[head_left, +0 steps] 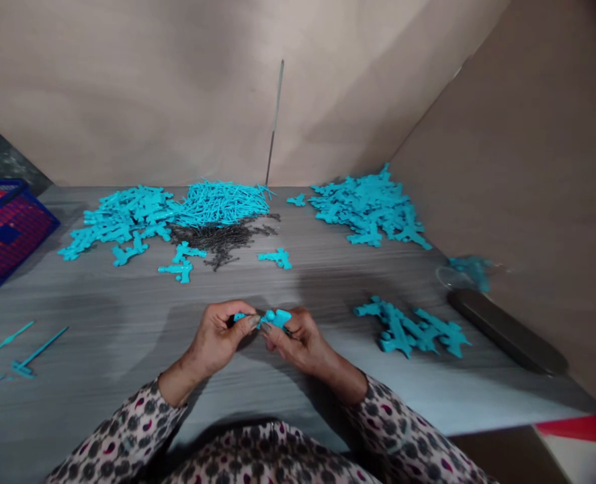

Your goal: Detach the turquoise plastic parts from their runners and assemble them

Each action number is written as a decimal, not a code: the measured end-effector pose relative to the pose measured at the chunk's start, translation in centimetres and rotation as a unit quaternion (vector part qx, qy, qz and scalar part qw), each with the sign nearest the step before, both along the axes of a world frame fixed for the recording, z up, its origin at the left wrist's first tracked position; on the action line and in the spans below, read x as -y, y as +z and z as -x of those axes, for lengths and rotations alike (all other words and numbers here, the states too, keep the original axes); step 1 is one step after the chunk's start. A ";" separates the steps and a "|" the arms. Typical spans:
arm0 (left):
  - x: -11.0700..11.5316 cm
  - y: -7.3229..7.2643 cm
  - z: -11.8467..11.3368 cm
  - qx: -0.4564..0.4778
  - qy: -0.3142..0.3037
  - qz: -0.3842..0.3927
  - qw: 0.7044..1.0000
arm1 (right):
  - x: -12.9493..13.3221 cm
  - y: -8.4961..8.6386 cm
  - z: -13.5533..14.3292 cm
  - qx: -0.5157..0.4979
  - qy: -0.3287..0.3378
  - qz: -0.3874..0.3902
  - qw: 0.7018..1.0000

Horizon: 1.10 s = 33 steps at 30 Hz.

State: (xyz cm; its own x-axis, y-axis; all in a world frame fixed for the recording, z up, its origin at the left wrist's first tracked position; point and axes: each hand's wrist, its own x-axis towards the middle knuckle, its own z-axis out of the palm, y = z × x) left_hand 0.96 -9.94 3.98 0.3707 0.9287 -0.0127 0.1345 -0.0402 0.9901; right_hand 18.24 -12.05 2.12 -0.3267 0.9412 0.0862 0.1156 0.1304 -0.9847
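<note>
Between my two hands is a turquoise plastic toy gun (281, 316), partly covered by the fingers. My left hand (223, 336) pinches its left end with thumb and forefinger. Closed around the other end is my right hand (300, 341), its thumb pressed on the toy near the middle. Just beyond the hands lies a loose toy gun (276, 258), with two more toy guns (179, 270) to its left. Several toy guns (413, 329) lie in a group to the right of my right hand.
At the back stand a left heap of toy guns (126, 212), a pile of thin turquoise rods (222, 204), dark small springs or pins (217, 238) and a right heap of toy guns (368, 202). A blue basket (13, 235) sits left, a dark elongated case (506, 333) right. A thin metal rod (276, 121) rises behind.
</note>
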 end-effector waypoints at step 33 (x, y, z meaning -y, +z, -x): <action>1.3 -0.5 0.4 -0.392 -0.168 -0.279 0.861 | -1.9 -1.7 -0.9 -0.108 0.092 0.123 0.982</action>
State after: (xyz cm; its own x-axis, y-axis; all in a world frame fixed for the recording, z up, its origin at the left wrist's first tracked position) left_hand 0.58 -11.21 3.44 0.6995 0.7139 0.0320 0.6403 -0.6461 0.4153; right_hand 19.19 -10.16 0.42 -0.4923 0.8690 -0.0507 -0.1026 -0.1157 -0.9880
